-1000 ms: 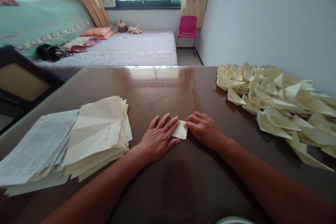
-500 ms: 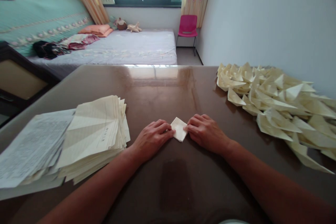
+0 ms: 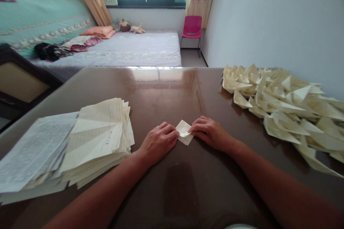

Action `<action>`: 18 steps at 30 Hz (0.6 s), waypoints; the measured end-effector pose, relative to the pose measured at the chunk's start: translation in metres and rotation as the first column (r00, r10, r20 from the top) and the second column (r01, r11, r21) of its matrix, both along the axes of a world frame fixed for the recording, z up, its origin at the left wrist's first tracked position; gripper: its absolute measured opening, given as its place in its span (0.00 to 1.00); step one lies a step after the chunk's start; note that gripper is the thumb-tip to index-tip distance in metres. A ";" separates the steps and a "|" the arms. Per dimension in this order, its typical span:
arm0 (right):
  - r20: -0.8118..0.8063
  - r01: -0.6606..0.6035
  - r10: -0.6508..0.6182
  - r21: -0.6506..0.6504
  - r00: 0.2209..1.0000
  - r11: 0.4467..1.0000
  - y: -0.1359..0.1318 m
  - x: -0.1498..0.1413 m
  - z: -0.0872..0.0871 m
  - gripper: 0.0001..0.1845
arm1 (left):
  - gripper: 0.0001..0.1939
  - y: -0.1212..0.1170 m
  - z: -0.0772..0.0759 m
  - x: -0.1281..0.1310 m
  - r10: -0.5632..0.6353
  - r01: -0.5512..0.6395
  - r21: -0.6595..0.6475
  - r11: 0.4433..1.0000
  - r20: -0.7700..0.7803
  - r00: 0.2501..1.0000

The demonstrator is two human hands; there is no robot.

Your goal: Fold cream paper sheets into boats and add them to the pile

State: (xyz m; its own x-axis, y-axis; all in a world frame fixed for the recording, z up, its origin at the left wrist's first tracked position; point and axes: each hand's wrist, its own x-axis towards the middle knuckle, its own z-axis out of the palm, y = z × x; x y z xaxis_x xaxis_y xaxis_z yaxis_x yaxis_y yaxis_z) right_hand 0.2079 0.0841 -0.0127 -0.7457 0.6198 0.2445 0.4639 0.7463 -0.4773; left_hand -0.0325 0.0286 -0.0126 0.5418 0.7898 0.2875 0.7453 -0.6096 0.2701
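Folded paper [image 3: 183,127] between two hands, seen from the room. The paper lay at mid-table, one corner pointing far, one near. The left hand [image 3: 159,139] had its grip clamped on the left corner; the right hand [image 3: 211,133] had its grip pinched on the right corner. This opposed hold seemed to steady the square while its upper layer bowed upward, baring the layer beneath at the near corner. The table [image 3: 158,103] gave a flat, hard backing. To the left, the stack [image 3: 94,139] overlapped printed sheets [image 3: 37,150], presumably set there for easy reach. To the right, pointed pieces [image 3: 285,96] were heaped beside the wall [image 3: 271,18], apparently to leave the middle free. Containers: a pale rim [image 3: 240,226] showed at the near edge, possibly a vessel's; contents, if any, could not be told.
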 end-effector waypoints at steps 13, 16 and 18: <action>0.101 0.304 -0.303 0.007 0.948 0.953 -0.005 -0.018 -0.010 0.08 | 0.10 0.007 -0.007 0.011 0.266 -0.262 -0.106 0.959 0.025 0.964; 0.105 0.358 -0.357 0.016 0.928 0.934 -0.007 -0.021 -0.011 0.06 | 0.12 0.007 -0.007 0.014 0.281 -0.279 -0.092 0.956 0.005 0.960; 0.103 0.374 -0.374 0.025 0.922 0.927 -0.008 -0.022 -0.010 0.06 | 0.13 0.007 -0.006 0.015 0.284 -0.284 -0.073 0.956 -0.015 0.959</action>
State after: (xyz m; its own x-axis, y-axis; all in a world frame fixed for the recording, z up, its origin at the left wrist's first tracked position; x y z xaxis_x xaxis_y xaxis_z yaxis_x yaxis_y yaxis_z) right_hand 0.1860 0.0763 -0.0227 -0.4811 0.8577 0.1816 0.7564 0.5108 -0.4085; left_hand -0.0179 0.0354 -0.0188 0.2930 0.9302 0.2211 0.8863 -0.3510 0.3021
